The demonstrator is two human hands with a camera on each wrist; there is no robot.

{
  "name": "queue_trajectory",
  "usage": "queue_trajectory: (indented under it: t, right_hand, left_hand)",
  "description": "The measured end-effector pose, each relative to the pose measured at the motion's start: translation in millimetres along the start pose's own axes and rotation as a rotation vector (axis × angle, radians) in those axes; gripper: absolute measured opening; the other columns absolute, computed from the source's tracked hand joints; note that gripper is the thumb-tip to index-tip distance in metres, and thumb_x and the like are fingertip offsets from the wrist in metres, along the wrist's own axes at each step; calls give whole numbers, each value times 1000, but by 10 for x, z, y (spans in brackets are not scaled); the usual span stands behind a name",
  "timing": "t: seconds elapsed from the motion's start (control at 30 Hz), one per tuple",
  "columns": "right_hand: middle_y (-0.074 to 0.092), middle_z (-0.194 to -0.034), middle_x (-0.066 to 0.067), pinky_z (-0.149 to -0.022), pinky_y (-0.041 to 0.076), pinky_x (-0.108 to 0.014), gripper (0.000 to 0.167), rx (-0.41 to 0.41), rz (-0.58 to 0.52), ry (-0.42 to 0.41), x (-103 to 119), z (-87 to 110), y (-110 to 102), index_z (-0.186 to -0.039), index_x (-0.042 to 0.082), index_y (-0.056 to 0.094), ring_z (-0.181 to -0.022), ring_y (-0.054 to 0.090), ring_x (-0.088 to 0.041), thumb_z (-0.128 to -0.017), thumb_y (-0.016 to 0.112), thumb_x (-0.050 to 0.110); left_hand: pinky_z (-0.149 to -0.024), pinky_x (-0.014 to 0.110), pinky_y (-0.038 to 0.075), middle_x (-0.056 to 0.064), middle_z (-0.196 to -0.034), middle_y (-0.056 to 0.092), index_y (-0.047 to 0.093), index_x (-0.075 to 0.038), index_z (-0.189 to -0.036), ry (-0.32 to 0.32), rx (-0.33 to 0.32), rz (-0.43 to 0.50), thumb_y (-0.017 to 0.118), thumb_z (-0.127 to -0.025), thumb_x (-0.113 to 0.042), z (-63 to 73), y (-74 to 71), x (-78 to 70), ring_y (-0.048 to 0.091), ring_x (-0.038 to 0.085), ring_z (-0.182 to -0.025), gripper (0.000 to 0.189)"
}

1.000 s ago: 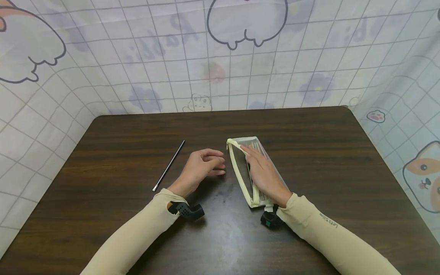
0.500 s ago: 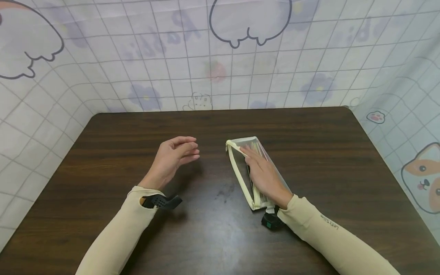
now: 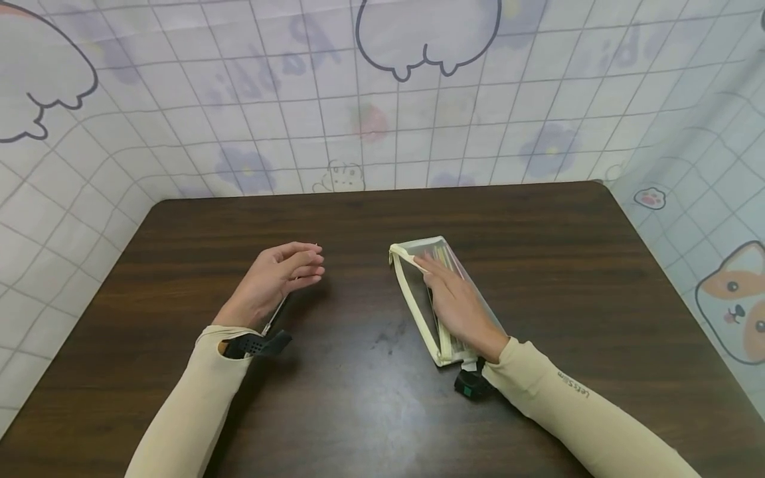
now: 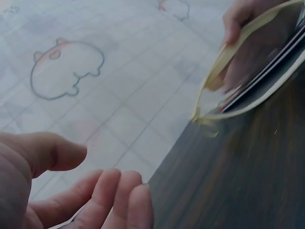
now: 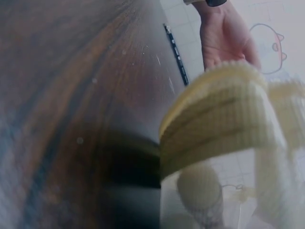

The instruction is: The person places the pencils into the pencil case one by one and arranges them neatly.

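A dark pencil with a pale end lies on the table under my left hand, which hides most of its length. White lettering shows along the pencil in the right wrist view. The left hand's fingers are loosely bent, with a gap between thumb and fingertips and nothing in it. My right hand holds the side of a clear pencil case with cream zip edging, its fingers over the edge. The case's mouth gapes to the left; in the left wrist view, flat dark contents show inside the pencil case.
The dark wooden table ends at a white gridded cloth with cartoon animals, which also hangs at both sides. A black wrist camera sits beside the case's near end, and another black wrist camera is on the left wrist.
My left hand has moved left, away from the pencil case and over the pencil. The right hand and the case have stayed in place.
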State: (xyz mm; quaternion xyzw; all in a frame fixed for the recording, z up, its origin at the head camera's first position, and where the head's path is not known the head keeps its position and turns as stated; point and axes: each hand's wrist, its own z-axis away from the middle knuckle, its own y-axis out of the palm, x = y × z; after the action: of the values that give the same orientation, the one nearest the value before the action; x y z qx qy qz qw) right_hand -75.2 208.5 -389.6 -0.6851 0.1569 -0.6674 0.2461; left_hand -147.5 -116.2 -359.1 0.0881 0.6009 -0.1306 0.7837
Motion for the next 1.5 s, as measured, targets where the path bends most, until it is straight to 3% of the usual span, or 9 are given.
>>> queue_trajectory:
  t: [0.1, 0.33, 0.43, 0.57, 0.83, 1.07, 1.23, 1.37, 1.5]
  right_hand:
    - [32, -171, 1, -133, 21, -54, 49, 6, 1, 0, 1, 0, 11, -158, 26, 44, -163, 22, -23, -113, 28, 37]
    - [32, -171, 2, -132, 24, -55, 48, 3, 19, 6, 2, 8, 11, -158, 27, 44, -162, 22, -23, -113, 28, 36]
    - [32, -171, 1, -132, 24, -56, 48, -1, 29, 1, -3, -3, 17, -158, 27, 43, -162, 22, -24, -113, 28, 35]
    - [32, -171, -1, -132, 24, -58, 48, -1, 25, -7, -18, -11, 25, -158, 27, 43, -162, 22, -26, -114, 29, 35]
    - [32, -171, -2, -131, 24, -57, 47, -2, 12, -8, -21, -6, 25, -158, 26, 43, -162, 21, -26, -114, 29, 35]
    - [32, -171, -2, -132, 22, -57, 48, -1, 16, -12, -24, -12, 26, -158, 25, 44, -162, 22, -26, -114, 29, 35]
    - [32, -171, -2, -132, 23, -57, 48, 1, 21, -10, -10, -8, 22, -158, 27, 44, -162, 22, -26, -113, 29, 35]
    - [32, -171, 0, -133, 22, -56, 48, 9, 32, -5, -5, -4, 18, -158, 28, 43, -162, 22, -25, -113, 28, 36]
    - [31, -171, 1, -133, 21, -55, 48, 13, 27, -2, -5, -3, 17, -158, 28, 43, -163, 21, -24, -113, 28, 37]
  left_hand:
    - [-96, 24, 62, 16, -137, 61, 48, 5, -145, 3, 3, -9, 71, -99, -31, 7, -118, 35, 72, 19, -111, 64]
    - [-90, 18, 62, 8, -126, 64, 54, 3, -140, 7, -134, -113, 68, -101, -31, -13, -326, 93, 72, 13, -100, 53]
    - [-89, 17, 62, 9, -126, 63, 55, 3, -139, 0, -158, -143, 66, -102, -31, -19, -396, 111, 72, 11, -98, 51]
    - [-89, 16, 61, 8, -126, 62, 55, 5, -139, -7, -145, -191, 66, -102, -28, -42, -443, 149, 71, 8, -96, 50]
    - [-86, 18, 63, 18, -133, 62, 59, 2, -136, -40, -124, -320, 62, -105, -25, -84, -472, 212, 70, 4, -94, 41]
    - [-94, 26, 63, 22, -136, 65, 61, 0, -136, -16, -89, -480, 60, -106, -27, -68, -492, 229, 72, 12, -105, 40]
    - [-93, 27, 56, 13, -126, 72, 64, -10, -133, -1, -60, -647, 77, -93, -33, -32, -523, 216, 71, 18, -108, 48]
    - [-85, 26, 55, 11, -122, 71, 64, -12, -132, -9, -38, -686, 87, -83, -32, -26, -497, 196, 67, 21, -107, 58]
    - [-80, 26, 55, 11, -118, 71, 66, -11, -128, -15, -60, -731, 90, -80, -29, -38, -429, 190, 66, 23, -104, 57]
